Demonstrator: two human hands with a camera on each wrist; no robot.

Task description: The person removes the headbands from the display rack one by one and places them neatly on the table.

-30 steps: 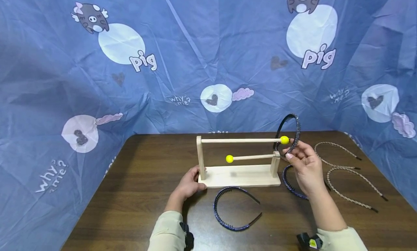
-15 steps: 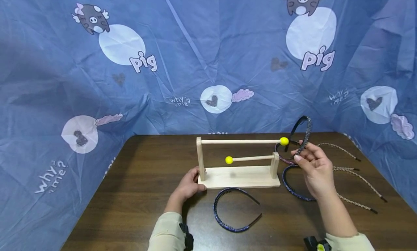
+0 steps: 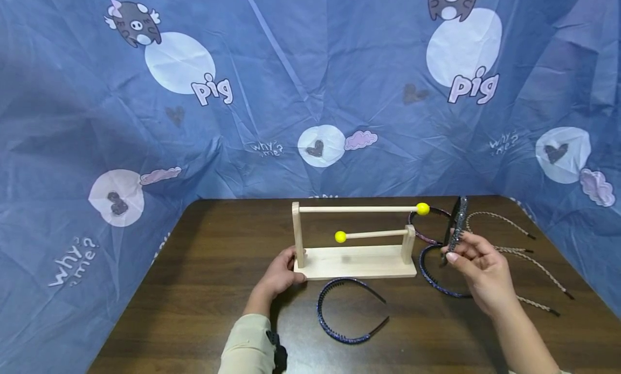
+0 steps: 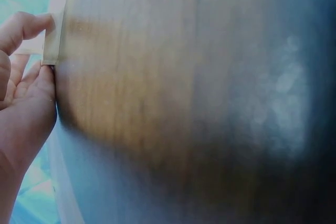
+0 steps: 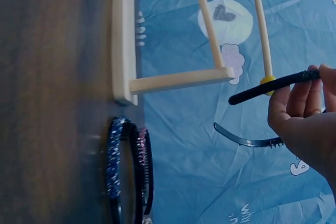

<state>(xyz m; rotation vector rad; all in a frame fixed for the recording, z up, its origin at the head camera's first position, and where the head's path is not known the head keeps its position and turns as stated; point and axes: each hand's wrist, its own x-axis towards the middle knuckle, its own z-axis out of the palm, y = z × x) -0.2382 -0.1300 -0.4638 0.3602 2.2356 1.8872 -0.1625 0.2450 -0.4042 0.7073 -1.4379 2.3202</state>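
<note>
My left hand [image 3: 280, 271] grips the left end of the pale wooden stand [image 3: 356, 262]. In the left wrist view its thumb and fingers [image 4: 31, 85] lie around the base's end. The stand has two bare rods, each tipped with a yellow ball [image 3: 423, 208]; the upper rod points right, the lower one left. Right of the stand, my right hand [image 3: 485, 271] pinches a dark glittery headband [image 3: 458, 223] and holds it up, nearly edge-on to the head view. The right wrist view shows the held headband's two black ends [image 5: 262, 92] pointing away from the fingers.
A blue glittery headband [image 3: 321, 312] lies in front of the stand. Another blue headband [image 3: 439, 289] and a pinkish one [image 3: 422, 237] lie to its right. Braided beige headbands [image 3: 538, 269] lie at the table's right side. A blue printed cloth [image 3: 271, 94] hangs behind.
My right hand has moved right and down with the dark headband, away from the upper rod's ball, and the headband has turned edge-on. The left hand stays on the stand.
</note>
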